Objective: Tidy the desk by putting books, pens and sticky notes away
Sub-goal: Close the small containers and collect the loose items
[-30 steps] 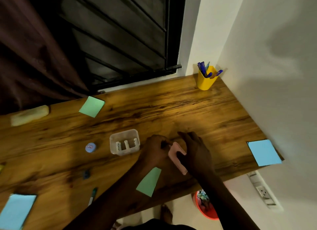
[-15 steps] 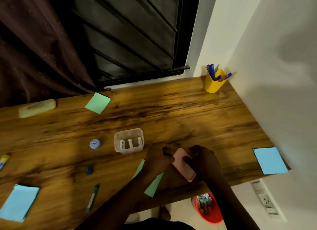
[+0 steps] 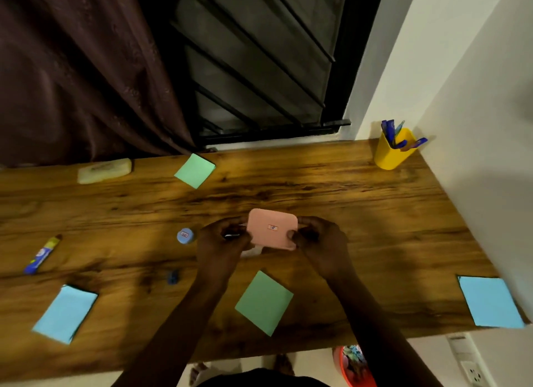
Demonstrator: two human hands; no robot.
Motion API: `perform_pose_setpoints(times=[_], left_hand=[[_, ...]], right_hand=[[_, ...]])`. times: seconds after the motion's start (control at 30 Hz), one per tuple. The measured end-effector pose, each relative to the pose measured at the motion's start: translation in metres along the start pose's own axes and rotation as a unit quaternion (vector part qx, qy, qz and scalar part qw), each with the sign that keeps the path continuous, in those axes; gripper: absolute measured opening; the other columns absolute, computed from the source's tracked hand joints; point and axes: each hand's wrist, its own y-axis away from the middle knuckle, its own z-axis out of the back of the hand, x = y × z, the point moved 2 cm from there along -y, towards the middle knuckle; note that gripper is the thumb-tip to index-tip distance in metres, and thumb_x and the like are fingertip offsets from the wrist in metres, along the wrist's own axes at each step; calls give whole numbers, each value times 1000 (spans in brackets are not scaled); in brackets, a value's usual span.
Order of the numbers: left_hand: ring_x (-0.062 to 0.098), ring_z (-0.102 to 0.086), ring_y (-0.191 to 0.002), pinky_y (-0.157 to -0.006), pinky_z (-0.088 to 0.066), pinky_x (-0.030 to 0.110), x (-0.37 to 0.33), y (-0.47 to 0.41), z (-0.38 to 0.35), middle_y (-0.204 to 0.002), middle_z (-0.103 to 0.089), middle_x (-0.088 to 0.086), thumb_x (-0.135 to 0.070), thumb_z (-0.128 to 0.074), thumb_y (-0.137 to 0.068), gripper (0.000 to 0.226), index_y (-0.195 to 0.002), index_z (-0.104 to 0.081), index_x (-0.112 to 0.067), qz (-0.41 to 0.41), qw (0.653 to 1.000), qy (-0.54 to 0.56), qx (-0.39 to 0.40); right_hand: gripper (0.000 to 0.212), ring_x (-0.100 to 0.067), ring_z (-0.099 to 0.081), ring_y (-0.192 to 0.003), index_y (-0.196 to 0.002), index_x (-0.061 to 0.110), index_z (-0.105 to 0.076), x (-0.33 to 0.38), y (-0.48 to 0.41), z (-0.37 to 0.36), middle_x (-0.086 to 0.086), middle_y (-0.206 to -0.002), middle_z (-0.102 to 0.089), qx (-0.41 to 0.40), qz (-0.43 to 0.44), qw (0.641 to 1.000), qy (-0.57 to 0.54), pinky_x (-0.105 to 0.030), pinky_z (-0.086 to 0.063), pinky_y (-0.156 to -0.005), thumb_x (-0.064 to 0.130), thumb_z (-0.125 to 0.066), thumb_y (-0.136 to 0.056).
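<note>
A pink lid [image 3: 271,228] with a small sticker is held flat over the middle of the wooden desk [image 3: 346,213]. My left hand [image 3: 222,242] grips its left edge and my right hand [image 3: 320,236] its right edge. A small dark thing also shows in my left hand's fingers. A pale sliver of the clear box [image 3: 253,251] peeks out under the lid; the rest is hidden. Green sticky notes lie at the back [image 3: 195,170] and near the front [image 3: 264,302]. Blue sticky notes lie front left [image 3: 65,313] and front right [image 3: 490,301]. A yellow pen cup [image 3: 393,153] stands in the back right corner.
A blue and yellow glue stick [image 3: 43,254] lies at the left, a round blue cap [image 3: 185,235] beside my left hand, a small blue bit [image 3: 172,277] in front. A pale pouch [image 3: 103,170] sits by the curtain. A red bin [image 3: 352,363] stands below the desk edge.
The pink lid was on edge to the right of the clear box; both hands have turned it flat and brought it over the box. The camera view shifted left.
</note>
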Motion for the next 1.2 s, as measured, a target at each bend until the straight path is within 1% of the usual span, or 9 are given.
perform_pose_setpoints(times=[0.13, 0.23, 0.3, 0.4, 0.5, 0.63, 0.8, 1.07, 1.2], left_hand=[[10, -75, -72, -64, -64, 31, 11, -10, 36, -98, -79, 2, -15, -81, -84, 24, -103, -76, -28, 1, 997, -50, -63], [-5, -66, -75, -58, -52, 9, 21, -15, 50, -105, -78, 1, -21, -81, -84, 24, -108, -78, -20, 0, 989, -116, -91], [1, -67, -81, -62, -50, 9, 26, -17, 54, -109, -77, 3, -23, -80, -85, 27, -111, -78, -17, -12, 984, -151, -94], [11, -71, -86, -71, -53, 17, 29, -19, 53, -107, -78, 4, -22, -80, -85, 24, -108, -80, -16, -28, 977, -188, -93], [3, -66, -77, -64, -43, 2, 31, -22, 50, -101, -78, 1, -20, -80, -84, 19, -103, -81, -16, -37, 972, -210, -97], [-3, -66, -73, -57, -48, 2, 38, -25, 47, -88, -74, -6, -16, -82, -83, 16, -98, -81, -13, -32, 977, -190, -96], [6, -70, -77, -65, -58, 24, 45, -31, 47, -87, -75, -4, -17, -84, -80, 16, -95, -79, -13, -25, 981, -174, -87], [5, -70, -78, -62, -58, 20, 51, -34, 49, -86, -72, -6, -18, -82, -82, 15, -94, -75, -13, -20, 986, -153, -64], [-8, -62, -68, -54, -44, 2, 42, -34, 52, -83, -69, -12, -23, -83, -81, 17, -94, -74, -17, -29, 980, -193, -49]], right_hand=[[41, -12, -71, -101, -130, 21, -69, 25, -14, -30, 0, -119, -75, 39, 16, 999, 8, -11, -52, -72, 25, -78, -90], [37, -4, -64, -91, -129, 19, -70, 33, -19, -47, -1, -119, -75, 54, 20, 998, 28, 0, -41, -54, 24, -75, -93], [36, -4, -63, -90, -129, 18, -71, 35, -20, -54, -1, -120, -75, 56, 21, 997, 42, 2, -39, -51, 22, -73, -94], [34, -10, -70, -97, -129, 17, -71, 35, -22, -58, -2, -122, -75, 49, 27, 996, 70, 1, -38, -57, 20, -70, -96], [32, -14, -73, -98, -128, 18, -72, 33, -24, -58, -2, -122, -75, 48, 30, 995, 81, -13, -52, -68, 17, -67, -96], [32, -15, -72, -100, -128, 19, -72, 29, -26, -58, -1, -123, -75, 54, 27, 994, 87, -23, -57, -77, 16, -66, -96], [34, -15, -72, -102, -129, 18, -71, 22, -26, -64, -2, -126, -73, 45, 12, 997, 64, -7, -46, -64, 13, -66, -96], [30, -13, -72, -99, -127, 17, -71, 20, -23, -67, -4, -124, -74, 46, 24, 995, 83, -17, -55, -71, 16, -65, -98], [31, -12, -69, -92, -129, 18, -70, 23, -20, -70, -5, -124, -73, 41, 47, 992, 113, -18, -54, -71, 15, -63, -99]])
